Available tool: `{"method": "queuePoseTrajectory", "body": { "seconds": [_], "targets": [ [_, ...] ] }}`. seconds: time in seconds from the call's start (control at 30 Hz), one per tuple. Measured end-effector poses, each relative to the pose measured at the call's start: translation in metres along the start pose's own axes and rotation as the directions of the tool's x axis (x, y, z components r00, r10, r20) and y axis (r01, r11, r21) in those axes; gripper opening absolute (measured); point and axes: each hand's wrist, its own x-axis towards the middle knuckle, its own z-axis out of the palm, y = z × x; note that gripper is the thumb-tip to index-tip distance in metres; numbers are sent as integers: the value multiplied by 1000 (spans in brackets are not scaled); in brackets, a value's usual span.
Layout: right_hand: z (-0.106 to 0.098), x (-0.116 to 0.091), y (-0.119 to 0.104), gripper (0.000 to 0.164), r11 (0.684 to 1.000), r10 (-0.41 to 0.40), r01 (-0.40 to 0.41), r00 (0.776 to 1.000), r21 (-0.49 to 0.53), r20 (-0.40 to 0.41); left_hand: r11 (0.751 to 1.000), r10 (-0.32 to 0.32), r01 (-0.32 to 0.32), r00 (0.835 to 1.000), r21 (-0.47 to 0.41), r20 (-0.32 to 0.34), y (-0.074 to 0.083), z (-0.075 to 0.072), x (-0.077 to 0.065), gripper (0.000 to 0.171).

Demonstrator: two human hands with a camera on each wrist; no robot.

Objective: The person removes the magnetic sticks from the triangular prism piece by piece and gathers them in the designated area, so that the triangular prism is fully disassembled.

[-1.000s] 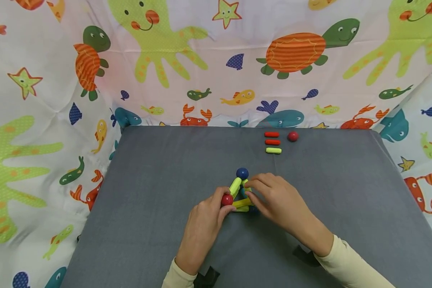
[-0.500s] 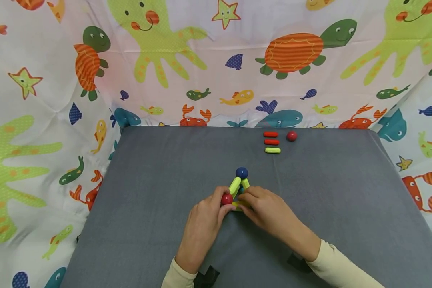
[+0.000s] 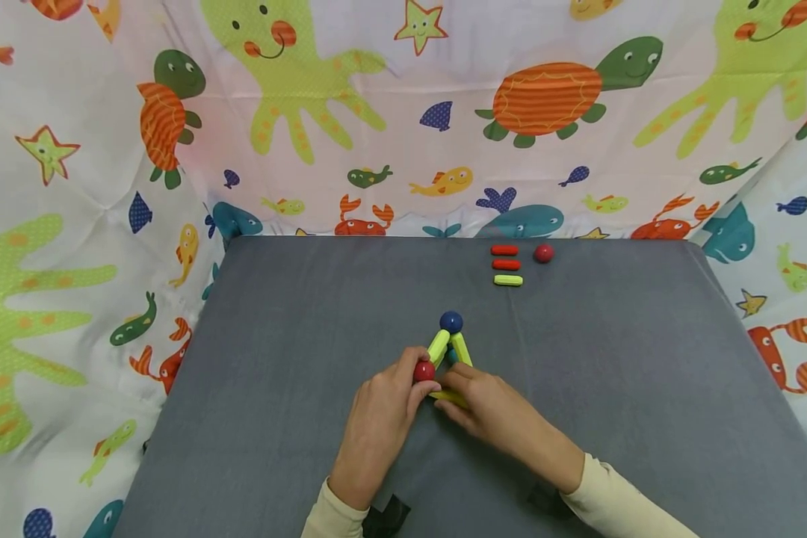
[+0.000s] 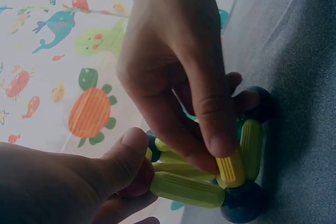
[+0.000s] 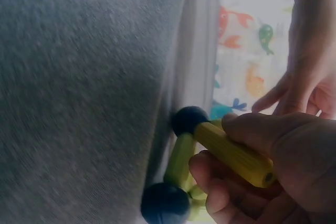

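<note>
Left hand (image 3: 385,422) pinched the red ball (image 3: 424,371) between thumb and finger, at the corner of the ball-and-stick frame. Right hand (image 3: 501,411), just across from it, gripped the yellow stick (image 5: 236,156) between thumb and fingers, one end free, the other at a dark blue ball (image 5: 190,120). Couldn't really tell whether that end touched; fingers and blur got in the way. Blue ball (image 3: 451,322) sat just beyond both hands, with a lime stick (image 3: 438,347) running from it toward the left hand.

Step looked like placing the yellow stick in the frame. Good practice: left pinch firm enough to stop the corner shifting, right grip light and mid-stick, end brought square onto the ball, no sideways shove on its neighbours.

Spares lay on the table (image 3: 309,299), well beyond the right hand: red sticks (image 3: 506,264), another lime stick (image 3: 508,281), second red ball (image 3: 543,253).

No brand, label or writing readable; backdrop cloth (image 3: 376,112) carried sea-animal prints.
</note>
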Motion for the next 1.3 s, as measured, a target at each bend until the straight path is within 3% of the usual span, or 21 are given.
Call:
{"method": "queuePoseTrajectory", "body": {
  "seconds": [0.3, 0.73, 1.3],
  "targets": [
    [11, -2, -2, 21, 996, 73, -72, 997, -46, 26, 1000, -6, 6, 1000, 22, -3, -1, 1, -1, 47],
    [15, -1, -3, 18, 992, 88, -84, 995, -90, 44, 1000, -24, 24, 1000, 21, -8, -1, 1, -2, 47],
    [13, -3, -4, 16, 991, 39, -41, 999, -127, -23, 1000, -29, 29, 1000, 5, 4, 2, 1, -1, 48]
  ]
}}
